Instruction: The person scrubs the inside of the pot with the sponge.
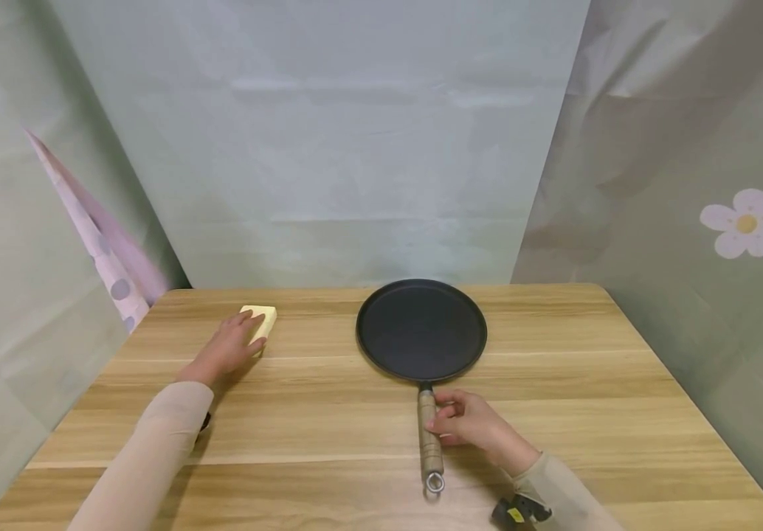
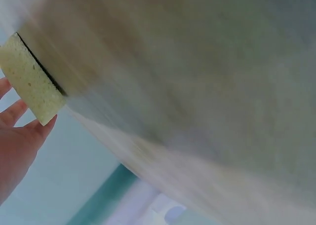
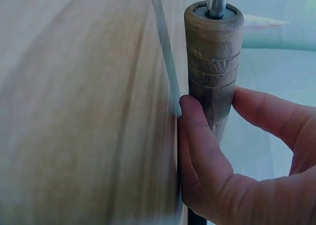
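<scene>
On the left of the table lies a pale yellow sponge [image 1: 266, 314], its porous side showing in the left wrist view. My left hand [image 1: 234, 345] reaches over it from the left, fingertips on its top and thumb at its near end. Right of the middle is a black, flat, low-rimmed crepe pan [image 1: 421, 330], its wooden handle [image 3: 213, 52] pointing towards me. My right hand [image 1: 473, 422] pinches this handle from the right, thumb on top and a fingertip between handle and table. A metal ring [image 1: 434, 483] hangs at the handle's end.
Both things are on a light wood-grain table [image 1: 328, 413]. Grey-green sheeting [image 1: 381, 147] rises behind the table's far edge and along both sides. A dark strapped device [image 1: 519, 512] sits on my right wrist.
</scene>
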Tool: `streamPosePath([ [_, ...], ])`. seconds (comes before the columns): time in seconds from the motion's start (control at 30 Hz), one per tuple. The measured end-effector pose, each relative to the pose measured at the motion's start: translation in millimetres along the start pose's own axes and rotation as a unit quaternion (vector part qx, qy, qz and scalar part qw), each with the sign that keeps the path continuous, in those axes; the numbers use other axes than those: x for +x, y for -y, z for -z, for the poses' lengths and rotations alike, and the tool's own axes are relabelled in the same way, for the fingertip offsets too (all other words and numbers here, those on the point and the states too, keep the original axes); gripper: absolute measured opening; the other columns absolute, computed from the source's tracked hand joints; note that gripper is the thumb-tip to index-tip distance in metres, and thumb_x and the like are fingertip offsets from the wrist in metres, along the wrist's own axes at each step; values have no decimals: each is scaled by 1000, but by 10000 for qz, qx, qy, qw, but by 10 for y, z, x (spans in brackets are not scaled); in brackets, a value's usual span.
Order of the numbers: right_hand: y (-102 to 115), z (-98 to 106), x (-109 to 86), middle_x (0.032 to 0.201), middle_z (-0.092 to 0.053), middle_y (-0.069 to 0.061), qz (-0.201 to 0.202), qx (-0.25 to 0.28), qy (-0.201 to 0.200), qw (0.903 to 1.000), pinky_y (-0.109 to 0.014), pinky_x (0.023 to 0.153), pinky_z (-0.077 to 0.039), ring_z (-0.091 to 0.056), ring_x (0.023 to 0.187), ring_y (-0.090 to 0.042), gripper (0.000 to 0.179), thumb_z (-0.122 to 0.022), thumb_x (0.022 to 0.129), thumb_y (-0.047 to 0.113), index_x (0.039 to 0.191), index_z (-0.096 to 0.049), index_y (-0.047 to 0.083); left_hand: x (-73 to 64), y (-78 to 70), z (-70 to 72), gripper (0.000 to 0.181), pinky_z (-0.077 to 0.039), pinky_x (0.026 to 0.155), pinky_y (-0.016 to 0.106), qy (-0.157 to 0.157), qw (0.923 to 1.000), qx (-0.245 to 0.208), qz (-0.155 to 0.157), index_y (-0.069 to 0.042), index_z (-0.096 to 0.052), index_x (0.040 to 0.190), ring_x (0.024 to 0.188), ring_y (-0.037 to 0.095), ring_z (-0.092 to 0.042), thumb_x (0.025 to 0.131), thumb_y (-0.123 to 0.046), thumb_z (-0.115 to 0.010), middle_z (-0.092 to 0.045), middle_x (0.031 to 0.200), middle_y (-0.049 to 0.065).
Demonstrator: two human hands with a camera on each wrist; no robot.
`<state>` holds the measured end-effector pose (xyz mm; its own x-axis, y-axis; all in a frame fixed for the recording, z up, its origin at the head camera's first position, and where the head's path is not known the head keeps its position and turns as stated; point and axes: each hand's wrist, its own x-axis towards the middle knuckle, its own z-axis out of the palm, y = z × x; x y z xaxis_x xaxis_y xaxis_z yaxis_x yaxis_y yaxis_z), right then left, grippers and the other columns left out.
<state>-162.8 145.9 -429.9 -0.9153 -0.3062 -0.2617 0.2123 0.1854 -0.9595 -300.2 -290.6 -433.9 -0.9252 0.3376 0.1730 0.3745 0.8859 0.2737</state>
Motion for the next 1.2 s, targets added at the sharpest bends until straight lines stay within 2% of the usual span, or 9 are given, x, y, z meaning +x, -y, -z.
streamPosePath([
  [0.33, -8, -4, 22, 93, -57, -12, 25, 160, -12, 9999, -36, 74, -57, -61, 77, -15, 60, -72, 82, 2, 130, -41, -17, 21, -28, 9, 53, -25, 105, 66, 23, 10000, 4, -31, 12, -42, 137, 127, 58, -31, 95, -16, -57, -32, 140, 41],
  [0.6, 2, -1, 18, 91, -57, -11, 10, 283, 88, 9996, -37, 75, -57, -62, 77, -14, 54, -69, 83, 0, 127, -43, -17, 64, -123, 42, 54, -23, 107, 64, 84, 10000, -43, 4, 10, -39, 141, 130, 56, -28, 96, -16, -56, -30, 143, 38],
  [0.77, 17, 5, 18, 91, -58, -10, -20, 282, 106, 9995, -37, 75, -57, -62, 77, -14, 54, -70, 83, 0, 127, -43, -16, 90, -185, 65, 54, -23, 106, 65, 5, 9997, -154, -170, 8, -40, 141, 129, 56, -28, 97, -19, -55, -30, 144, 37],
  [0.97, 18, 7, 26, 91, -57, -10, -45, 310, 101, 9995, -37, 75, -57, -62, 78, -15, 54, -70, 83, 0, 127, -44, -16, 109, -288, 70, 53, -26, 104, 66, -396, 9968, -328, -615, 5, -43, 140, 127, 56, -31, 98, -25, -53, -34, 142, 37],
  [1.2, -7, 1, 22, 92, -56, -12, -68, 371, 88, 9992, -38, 76, -57, -62, 77, -15, 53, -69, 83, -2, 127, -43, -17, 169, -436, 69, 51, -24, 107, 65, -281, 9971, -376, -604, 6, -42, 141, 132, 53, -28, 97, -16, -56, -32, 145, 34],
])
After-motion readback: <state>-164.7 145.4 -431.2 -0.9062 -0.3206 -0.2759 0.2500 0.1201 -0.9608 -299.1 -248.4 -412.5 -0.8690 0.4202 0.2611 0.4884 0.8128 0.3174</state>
